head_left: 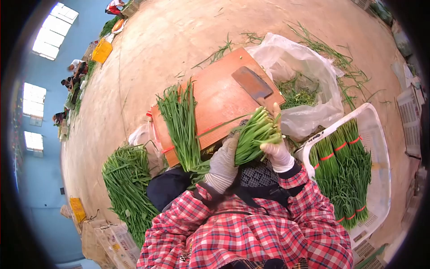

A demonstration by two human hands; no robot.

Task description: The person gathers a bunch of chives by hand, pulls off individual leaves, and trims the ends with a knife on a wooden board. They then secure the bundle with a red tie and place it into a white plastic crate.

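My left hand (222, 165), in a grey striped glove, is closed around a bunch of garlic chives (251, 140), with the pale stem ends pointing right. In a white glove, my right hand (278, 150) is at those stem ends, thumb and fingers apart on either side of them; the bunch hides part of its palm. Beyond the hands lies an orange-brown board (219, 96). A loose pile of chives (179, 125) rests on its left part. A cleaver (253, 83) lies flat near the board's right edge.
A white crate (380, 148) at right holds several chive bundles (342, 179) tied with red bands. A clear plastic bag (322, 71) with trimmings stands behind it. At left is a big chive heap (127, 188). Loose leaves (322, 47) litter the floor; people (77, 67) sit far left.
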